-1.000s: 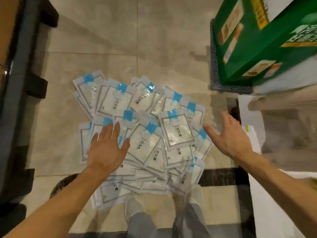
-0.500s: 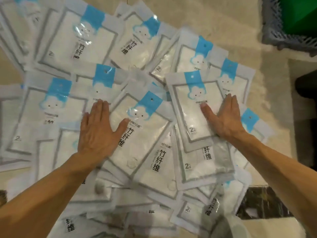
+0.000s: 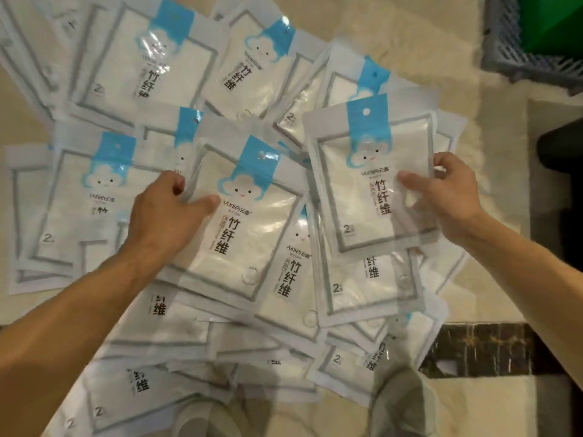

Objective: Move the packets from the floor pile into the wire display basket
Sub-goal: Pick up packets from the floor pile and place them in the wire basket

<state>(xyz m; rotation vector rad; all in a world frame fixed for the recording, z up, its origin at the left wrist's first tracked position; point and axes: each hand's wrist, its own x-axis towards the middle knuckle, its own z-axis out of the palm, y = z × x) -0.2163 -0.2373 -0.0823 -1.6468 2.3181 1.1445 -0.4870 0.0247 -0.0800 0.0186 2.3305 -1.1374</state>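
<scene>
A pile of several white packets with blue cloud headers (image 3: pixel 120 70) covers the floor. My left hand (image 3: pixel 164 212) grips the left edge of a middle packet (image 3: pixel 239 234), thumb on its face and fingers curled under the edge. With my right hand (image 3: pixel 448 197) I pinch the right edge of another packet (image 3: pixel 362 190), thumb on top, and its right side is lifted slightly off the pile. No wire display basket can be made out for certain.
A grey plastic crate (image 3: pixel 504 58) holding a green box (image 3: pixel 555 26) stands at the top right. A dark marble floor strip (image 3: pixel 479 348) runs at the lower right. My shoes (image 3: pixel 407 402) show at the bottom edge, among the nearest packets.
Both hands lay flat on the pile before; now each has curled round the edge of a packet. The view has come closer to the pile.
</scene>
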